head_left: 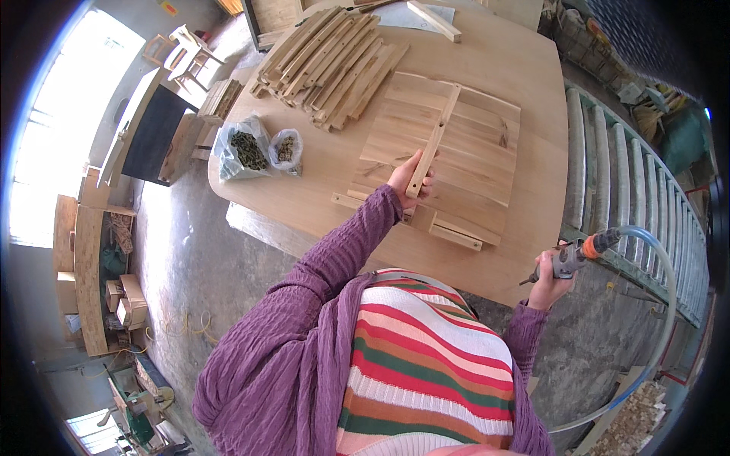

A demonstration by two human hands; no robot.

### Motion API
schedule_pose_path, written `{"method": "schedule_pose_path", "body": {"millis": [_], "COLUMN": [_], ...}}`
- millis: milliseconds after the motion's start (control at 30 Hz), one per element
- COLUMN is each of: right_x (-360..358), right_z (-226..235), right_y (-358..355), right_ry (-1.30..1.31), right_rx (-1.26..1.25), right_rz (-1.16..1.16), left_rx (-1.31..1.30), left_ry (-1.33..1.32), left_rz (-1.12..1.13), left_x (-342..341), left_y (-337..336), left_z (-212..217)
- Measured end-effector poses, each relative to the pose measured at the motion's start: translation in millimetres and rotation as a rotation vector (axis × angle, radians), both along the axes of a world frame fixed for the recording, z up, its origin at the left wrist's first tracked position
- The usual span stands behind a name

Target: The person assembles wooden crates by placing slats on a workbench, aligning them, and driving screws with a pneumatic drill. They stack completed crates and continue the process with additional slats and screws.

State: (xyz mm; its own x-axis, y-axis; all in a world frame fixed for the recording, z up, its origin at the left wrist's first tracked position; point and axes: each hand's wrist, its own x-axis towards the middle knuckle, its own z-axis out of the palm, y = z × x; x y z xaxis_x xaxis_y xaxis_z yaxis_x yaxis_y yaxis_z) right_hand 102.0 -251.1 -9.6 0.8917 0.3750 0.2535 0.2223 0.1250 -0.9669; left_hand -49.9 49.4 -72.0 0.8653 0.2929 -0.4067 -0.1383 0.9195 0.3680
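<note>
My left hand (408,177) grips the near end of a narrow wooden strip (436,137) that lies across a panel of wooden slats (471,163) on the round wooden table (525,68). My right hand (549,283) holds a pneumatic screwdriver (569,258) with an orange collar, off the table's near right edge, apart from the panel. A clear air hose (663,273) curves from the tool down to the right.
A pile of curved wooden strips (327,61) lies at the table's far left. Two clear bags of screws (260,148) sit at its left edge. A roller conveyor (646,205) runs along the right. Wooden boards and furniture parts (163,121) stand on the floor at left.
</note>
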Motion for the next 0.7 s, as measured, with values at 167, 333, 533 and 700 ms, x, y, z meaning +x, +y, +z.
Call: {"method": "schedule_pose_path", "body": {"millis": [167,333,533,700], "right_x": [2,5,5,5], "right_z": [-1,-4,-2,-1], "right_y": [-1,-2,-3,1], "right_ry": [-0.009,0.006,0.007,0.022], "right_rx": [0.015,0.033,0.033,0.050], "right_rz": [-0.007,-0.005,-0.014,0.011], "left_rx": [-0.020,-0.034,0.093,0.889], "left_ry": [-0.026,-0.002,0.078,0.344], "left_rz": [-0.007,0.001,0.013,0.100], "left_x": [0,1,4,16], "left_y": [-1,-4,-4,-2], "left_z": [-5,-4,1,6]}}
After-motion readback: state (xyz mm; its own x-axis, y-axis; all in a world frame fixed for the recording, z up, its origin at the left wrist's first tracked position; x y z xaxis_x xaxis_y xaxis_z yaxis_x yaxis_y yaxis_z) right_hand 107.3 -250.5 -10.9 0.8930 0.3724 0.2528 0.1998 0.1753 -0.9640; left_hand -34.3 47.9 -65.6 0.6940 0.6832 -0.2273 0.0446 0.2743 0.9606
